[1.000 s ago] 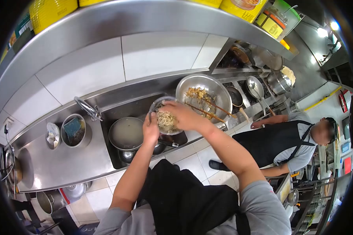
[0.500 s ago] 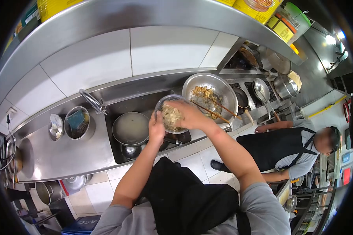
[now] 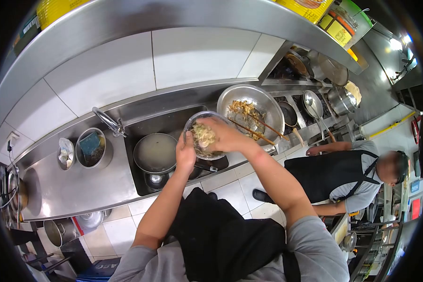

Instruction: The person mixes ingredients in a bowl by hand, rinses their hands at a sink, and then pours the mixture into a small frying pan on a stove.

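At the left of the steel surface (image 3: 70, 192), a small container (image 3: 60, 162) with a white plastic bag (image 3: 66, 150) is set just beside a pot (image 3: 108, 151). A blue-green scouring pad (image 3: 90, 143) is held inside the pot, where any drips would seemingly be caught by its walls. Beyond the faucet (image 3: 109, 121), a pan (image 3: 135, 155) of cloudy liquid (image 3: 156, 151) is placed within the sink (image 3: 141, 129), presumably so that spills are contained.

Over the right part of the sink, a small bowl (image 3: 203, 113) of pale, shredded food (image 3: 203, 136) is gripped at its near left side by the left hand (image 3: 186, 154). The thumb is laid along the rim, while the fingers are mostly hidden; by this grip the bowl appears to be steadied against the other hand's pressure. The food is covered in part by the right hand (image 3: 225, 135), which is reached in from the right; whether any is gripped cannot be told, as the fingertips are concealed.

Just beside it, a large metal bowl (image 3: 272, 110) with browned food (image 3: 242, 109) is rested. Chopsticks (image 3: 258, 134) are leaned across its rim, their ends left outside, likely to be kept graspable. Farther right, a large spoon (image 3: 312, 102) is laid by the stove, and a person in a dark apron (image 3: 324, 176) is seen.
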Demonstrator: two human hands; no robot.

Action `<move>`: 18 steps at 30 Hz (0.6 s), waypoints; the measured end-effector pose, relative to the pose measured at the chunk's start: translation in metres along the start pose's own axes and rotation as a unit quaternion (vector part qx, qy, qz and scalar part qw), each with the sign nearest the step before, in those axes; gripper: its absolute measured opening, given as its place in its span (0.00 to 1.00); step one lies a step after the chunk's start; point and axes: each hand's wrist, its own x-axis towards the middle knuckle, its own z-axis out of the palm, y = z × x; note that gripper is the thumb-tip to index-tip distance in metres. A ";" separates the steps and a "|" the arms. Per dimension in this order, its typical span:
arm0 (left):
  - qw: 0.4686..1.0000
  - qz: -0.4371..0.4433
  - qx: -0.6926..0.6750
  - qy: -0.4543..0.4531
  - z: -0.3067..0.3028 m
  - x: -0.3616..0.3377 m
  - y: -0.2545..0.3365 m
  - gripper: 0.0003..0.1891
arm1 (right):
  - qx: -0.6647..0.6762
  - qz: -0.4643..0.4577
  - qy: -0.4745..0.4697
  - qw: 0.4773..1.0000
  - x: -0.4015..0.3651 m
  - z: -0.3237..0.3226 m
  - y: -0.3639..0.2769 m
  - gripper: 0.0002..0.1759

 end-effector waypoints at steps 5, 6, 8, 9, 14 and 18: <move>0.999 0.024 -0.040 -0.011 0.000 -0.001 0.007 0.25 | 0.043 0.053 -0.016 0.998 0.005 0.000 0.015 0.53; 0.999 0.025 -0.004 -0.020 0.002 0.001 0.003 0.24 | 0.106 0.116 -0.044 0.987 0.005 0.003 0.012 0.52; 0.998 0.042 0.024 -0.037 0.007 -0.002 0.003 0.25 | 0.186 0.179 -0.075 0.963 0.010 0.022 0.027 0.49; 0.998 0.045 0.023 -0.037 0.006 -0.003 -0.002 0.25 | 0.184 0.177 -0.074 0.964 0.008 0.022 0.026 0.49; 0.998 -0.055 -0.014 -0.011 -0.006 -0.003 -0.001 0.26 | -0.015 0.133 -0.034 0.990 0.003 0.015 0.008 0.42; 0.999 -0.042 -0.012 0.016 -0.010 -0.001 0.009 0.24 | -0.027 0.043 -0.037 0.998 0.002 -0.002 0.008 0.42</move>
